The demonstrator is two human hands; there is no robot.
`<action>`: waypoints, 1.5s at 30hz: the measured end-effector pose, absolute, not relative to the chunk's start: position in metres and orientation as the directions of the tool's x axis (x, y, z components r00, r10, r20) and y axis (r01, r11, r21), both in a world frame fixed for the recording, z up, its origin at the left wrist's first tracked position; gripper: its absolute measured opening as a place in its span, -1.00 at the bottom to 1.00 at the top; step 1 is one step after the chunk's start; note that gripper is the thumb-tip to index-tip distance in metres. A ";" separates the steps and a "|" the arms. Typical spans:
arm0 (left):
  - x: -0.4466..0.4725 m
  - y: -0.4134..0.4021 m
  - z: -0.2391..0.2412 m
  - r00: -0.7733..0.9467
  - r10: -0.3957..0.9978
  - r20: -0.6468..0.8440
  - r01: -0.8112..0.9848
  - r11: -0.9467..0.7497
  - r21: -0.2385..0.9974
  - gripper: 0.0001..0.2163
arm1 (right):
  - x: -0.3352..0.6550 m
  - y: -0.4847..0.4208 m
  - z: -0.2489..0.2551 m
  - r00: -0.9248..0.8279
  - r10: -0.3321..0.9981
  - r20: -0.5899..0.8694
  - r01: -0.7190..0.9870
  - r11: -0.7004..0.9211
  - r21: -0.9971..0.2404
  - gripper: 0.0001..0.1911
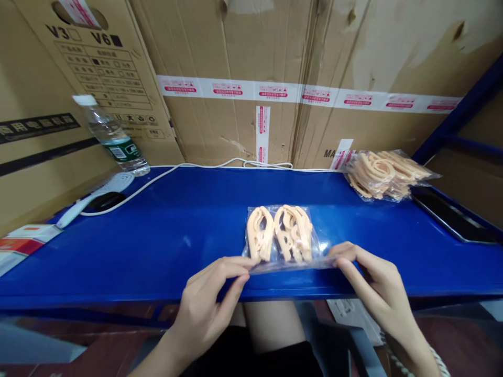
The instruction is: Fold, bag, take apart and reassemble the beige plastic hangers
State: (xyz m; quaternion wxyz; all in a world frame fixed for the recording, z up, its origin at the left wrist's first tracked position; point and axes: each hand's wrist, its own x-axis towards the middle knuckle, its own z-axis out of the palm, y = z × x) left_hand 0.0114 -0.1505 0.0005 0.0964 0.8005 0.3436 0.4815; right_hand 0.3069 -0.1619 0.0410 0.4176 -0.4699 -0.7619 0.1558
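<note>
left hand (208, 296) | right hand (367, 280) | both pinch clear bag (283, 235) | blue shelf (157, 235)

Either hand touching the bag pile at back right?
No, left hand and right hand both pinch the single bag; the pile lies untouched behind.

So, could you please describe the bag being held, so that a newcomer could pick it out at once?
Find the blue shelf in front of the cardboard boxes. At its near edge lies a clear plastic bag of peach plastic pieces, pinched at its near corners by the left hand and right hand. Unlike the heaped bags at the far right, it lies flat, alone.
</note>
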 end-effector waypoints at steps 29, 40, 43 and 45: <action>-0.005 -0.155 -0.018 0.395 0.606 0.690 0.535 -0.763 0.364 -0.86 | 0.306 -0.166 0.012 -0.459 0.678 0.575 0.619 0.708 -0.341 -0.63; -0.048 -0.130 0.064 0.093 0.668 0.739 0.613 -0.623 0.486 -0.88 | 0.256 -0.123 0.124 -0.527 0.725 0.443 0.481 0.684 -0.548 -0.73; -0.069 -0.080 0.090 0.006 0.821 0.571 0.579 -0.468 0.668 -0.84 | 0.213 -0.066 0.135 -0.497 0.808 0.317 0.362 0.525 -0.770 -0.74; -0.083 -0.042 0.096 -0.065 0.917 0.394 0.581 -0.286 0.762 -0.86 | 0.182 -0.027 0.125 -0.416 0.893 0.172 0.340 0.328 -0.881 -0.75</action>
